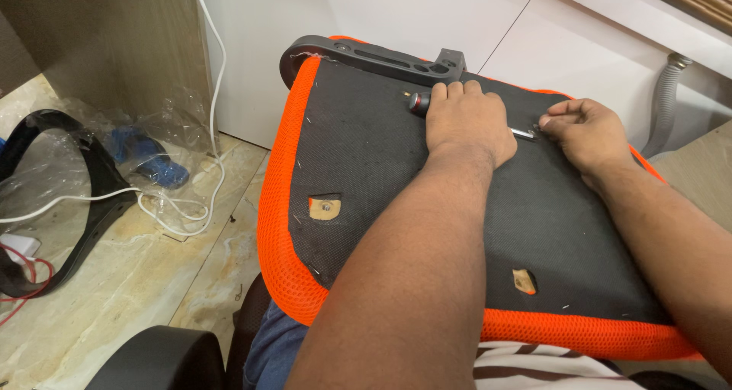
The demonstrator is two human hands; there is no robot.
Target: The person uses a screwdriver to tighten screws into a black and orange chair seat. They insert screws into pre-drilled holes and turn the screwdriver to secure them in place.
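An upturned chair seat (366,169) lies across my lap, black fabric underside with an orange mesh border. My left hand (467,121) is closed around a screwdriver (418,102) whose dark handle end sticks out left of my fist. Its metal shaft (523,133) runs right toward my right hand (585,133), which pinches the shaft's tip against the fabric. A black armrest bracket (366,57) is attached along the seat's far edge. Two cut holes (325,207) (524,280) in the fabric expose wood.
On the marble floor at left lie a black curved chair part (95,199), crumpled clear plastic with a blue item (149,160), and a white cable (183,215). A wooden panel stands at back left, a white wall behind, a grey corrugated hose (662,104) at right.
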